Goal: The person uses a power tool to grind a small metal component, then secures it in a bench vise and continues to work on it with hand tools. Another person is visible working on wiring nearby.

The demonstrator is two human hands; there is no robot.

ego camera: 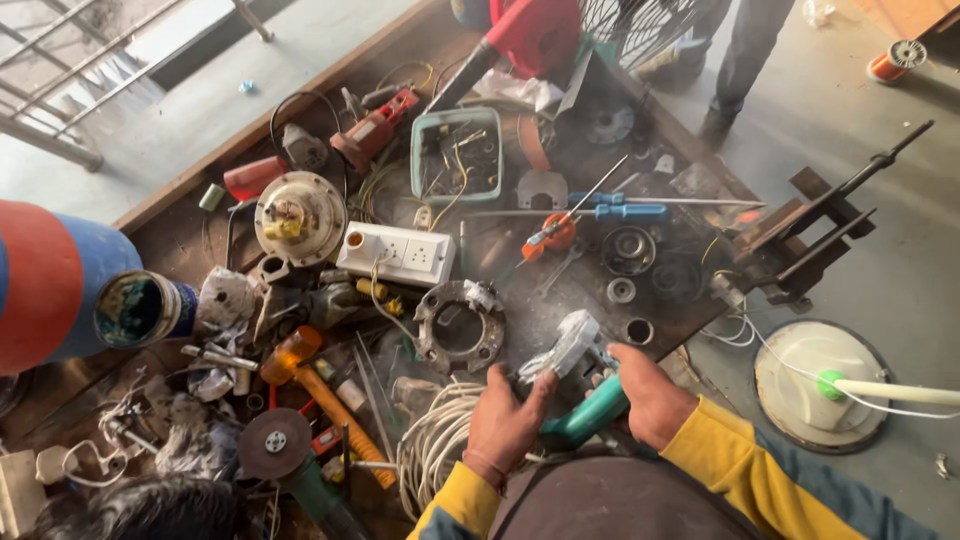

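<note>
Wire coil (432, 440) left of hands, on workbench (180, 235)

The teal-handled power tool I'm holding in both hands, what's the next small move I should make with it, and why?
Probably keep the right hand on the teal handle and lift the power tool slightly toward you. The left hand is on its grey front end, and the white wire coil and other parts crowd close beneath.
</note>
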